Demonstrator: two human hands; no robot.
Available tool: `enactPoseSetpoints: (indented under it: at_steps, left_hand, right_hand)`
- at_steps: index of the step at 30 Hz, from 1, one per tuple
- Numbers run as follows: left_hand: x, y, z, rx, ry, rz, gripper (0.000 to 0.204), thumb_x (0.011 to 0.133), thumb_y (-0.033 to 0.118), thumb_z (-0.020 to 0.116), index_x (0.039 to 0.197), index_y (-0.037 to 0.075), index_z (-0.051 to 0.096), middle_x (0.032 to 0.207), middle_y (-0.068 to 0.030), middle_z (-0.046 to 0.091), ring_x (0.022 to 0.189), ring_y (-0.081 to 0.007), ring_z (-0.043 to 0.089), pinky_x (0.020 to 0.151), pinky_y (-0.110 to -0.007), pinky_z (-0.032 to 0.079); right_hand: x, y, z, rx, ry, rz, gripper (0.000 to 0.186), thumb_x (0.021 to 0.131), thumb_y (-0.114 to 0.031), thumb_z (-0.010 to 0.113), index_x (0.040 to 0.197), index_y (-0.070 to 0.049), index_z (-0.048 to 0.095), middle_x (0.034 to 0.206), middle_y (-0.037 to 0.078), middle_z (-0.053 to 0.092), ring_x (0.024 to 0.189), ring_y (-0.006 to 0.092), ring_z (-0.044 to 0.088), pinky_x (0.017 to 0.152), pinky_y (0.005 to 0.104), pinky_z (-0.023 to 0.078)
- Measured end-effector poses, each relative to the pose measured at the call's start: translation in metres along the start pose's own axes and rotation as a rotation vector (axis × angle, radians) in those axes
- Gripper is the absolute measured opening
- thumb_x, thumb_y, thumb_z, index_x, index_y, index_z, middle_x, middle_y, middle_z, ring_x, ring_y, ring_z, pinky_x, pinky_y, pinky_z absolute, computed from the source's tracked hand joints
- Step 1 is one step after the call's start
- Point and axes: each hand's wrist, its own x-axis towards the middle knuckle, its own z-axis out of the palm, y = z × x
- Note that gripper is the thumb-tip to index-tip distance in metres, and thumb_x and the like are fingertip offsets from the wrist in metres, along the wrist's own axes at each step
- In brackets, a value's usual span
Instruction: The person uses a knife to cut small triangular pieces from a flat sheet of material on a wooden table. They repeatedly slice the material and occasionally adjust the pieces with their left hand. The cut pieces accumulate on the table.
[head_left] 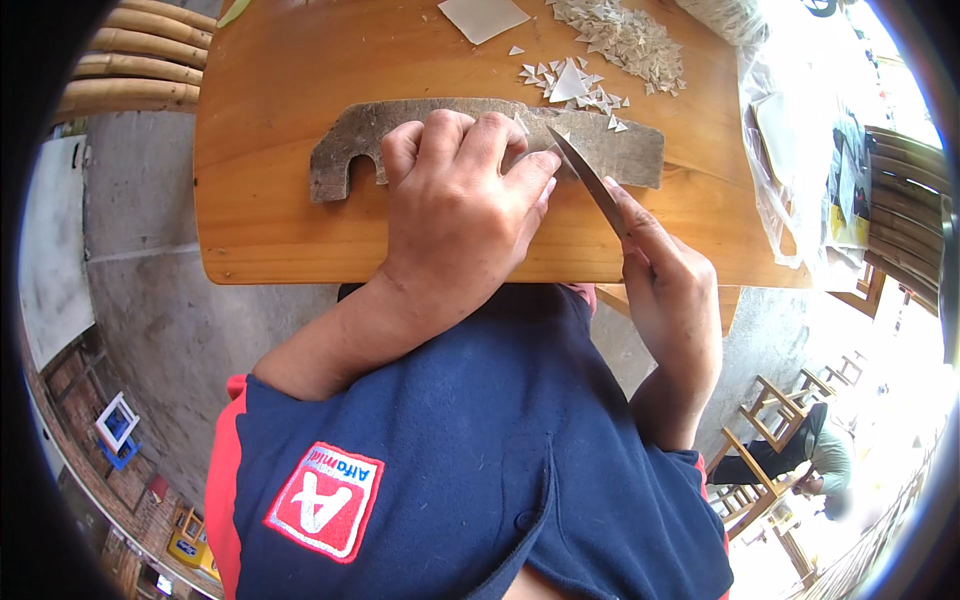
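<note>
A worn wooden board (pixel 628 160) with a rounded notch lies near the table's front edge. My left hand (pixel 455 190) is on it with fingers curled and thumb pointing right; whatever sits under the fingers is mostly hidden. Small pale bits (pixel 522 124) show by its fingertips. In my right hand (pixel 672 275) is a knife (pixel 590 180), its blade slanting up and left over the board, the tip just right of my left thumb. Beyond the board, small white triangular pieces (pixel 545 77) are scattered around a larger white piece (pixel 569 82).
A big heap of cut triangles (pixel 630 45) and a square white sheet (pixel 483 17) lie at the far side of the wooden table (pixel 290 230). Clear plastic bags (pixel 775 180) cover the right edge. Bamboo seating (pixel 140 65) stands far left. A person (pixel 828 455) bends among wooden chairs at right.
</note>
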Motion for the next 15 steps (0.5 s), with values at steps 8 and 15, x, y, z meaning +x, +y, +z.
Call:
enactPoseSetpoints:
  at_steps: [8, 15]
  left_hand:
    - [0.004, 0.001, 0.0, -0.013, 0.002, 0.012, 0.017, 0.083, 0.024, 0.082, 0.1, 0.02, 0.081, 0.103, 0.0045, 0.066, 0.104, -0.0211, 0.057, 0.097, -0.046, 0.035]
    - [0.007, 0.005, -0.005, 0.018, -0.052, -0.014, 0.019, 0.085, 0.019, 0.082, 0.104, 0.022, 0.082, 0.105, 0.0044, 0.067, 0.105, -0.0215, 0.059, 0.097, -0.042, 0.038]
  right_hand:
    - [-0.005, -0.014, 0.002, -0.1, -0.003, 0.064, 0.06, 0.091, 0.01, 0.061, 0.144, -0.017, 0.068, 0.083, 0.017, 0.07, 0.07, 0.0288, 0.07, 0.071, 0.0405, 0.058]
    - [-0.003, -0.02, 0.006, -0.212, -0.035, 0.029, 0.072, 0.086, 0.006, 0.064, 0.153, -0.018, 0.058, 0.073, 0.013, 0.063, 0.062, 0.0322, 0.067, 0.061, 0.0456, 0.057]
